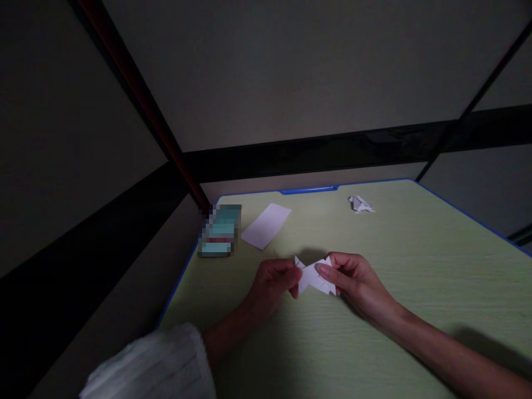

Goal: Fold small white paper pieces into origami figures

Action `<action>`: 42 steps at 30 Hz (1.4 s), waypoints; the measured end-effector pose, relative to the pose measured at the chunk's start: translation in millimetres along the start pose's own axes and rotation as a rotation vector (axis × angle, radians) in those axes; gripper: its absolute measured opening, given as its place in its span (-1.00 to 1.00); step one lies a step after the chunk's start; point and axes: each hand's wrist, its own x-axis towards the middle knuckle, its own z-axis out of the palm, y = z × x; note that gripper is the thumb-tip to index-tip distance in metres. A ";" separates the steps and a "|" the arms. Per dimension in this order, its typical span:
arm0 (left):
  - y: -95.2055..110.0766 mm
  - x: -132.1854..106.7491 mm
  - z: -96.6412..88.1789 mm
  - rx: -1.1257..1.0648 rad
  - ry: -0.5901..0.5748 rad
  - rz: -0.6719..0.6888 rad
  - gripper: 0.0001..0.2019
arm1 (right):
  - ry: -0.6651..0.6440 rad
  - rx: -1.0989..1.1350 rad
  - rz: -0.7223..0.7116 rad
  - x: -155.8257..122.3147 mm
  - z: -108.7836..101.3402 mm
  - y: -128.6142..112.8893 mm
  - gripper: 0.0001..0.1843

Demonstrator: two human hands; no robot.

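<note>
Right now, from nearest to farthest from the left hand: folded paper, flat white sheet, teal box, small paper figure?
1. folded paper, pinched in the left hand
2. flat white sheet, just beyond the hand
3. teal box, beyond and to the left
4. small paper figure, far back on the right

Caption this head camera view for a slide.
The left hand and right hand pinch a folded white paper over a green table; a blank sheet lies beyond.
</note>
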 end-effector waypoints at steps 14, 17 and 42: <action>3.0 4.6 4.8 -0.069 0.098 -0.023 -0.74 | -0.050 -0.164 -0.027 -1.9 2.6 -7.7 -0.60; 1.2 3.4 3.2 -0.052 0.104 -0.026 -0.73 | -0.047 -0.204 -0.016 -0.9 2.4 -5.7 -0.59; 3.0 8.6 3.4 0.073 0.132 -0.047 -0.74 | 0.024 -0.173 0.045 5.1 -3.3 -1.4 -0.61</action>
